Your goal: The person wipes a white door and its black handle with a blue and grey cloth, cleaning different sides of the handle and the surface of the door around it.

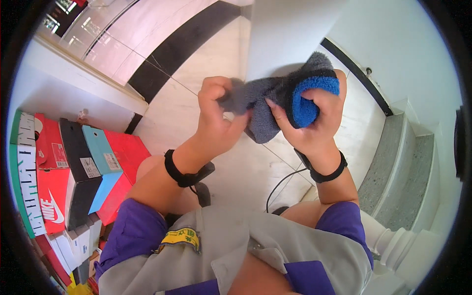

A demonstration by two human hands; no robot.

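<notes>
A grey and blue microfibre cloth [262, 123] hangs bunched between my two hands, in front of a white panel edge [291, 33]. My left hand [217, 114] pinches its grey end, which looks slightly blurred. On the other side, my right hand [317, 114] grips the thicker part, where a blue face [305, 105] folds outward around the fingers. Some fingers of both hands are hidden behind the fabric. Whether the cloth touches the panel, I cannot tell. Each wrist wears a black strap, and a black cable [278, 184] runs down near the right one.
Stacked shoe boxes [84, 166] stand at the left beside a low white wall [81, 81]. Grey stone steps [391, 166] rise at the right, next to a white baluster [398, 243]. Pale floor tiles [195, 121] with a black border strip [173, 51] lie below.
</notes>
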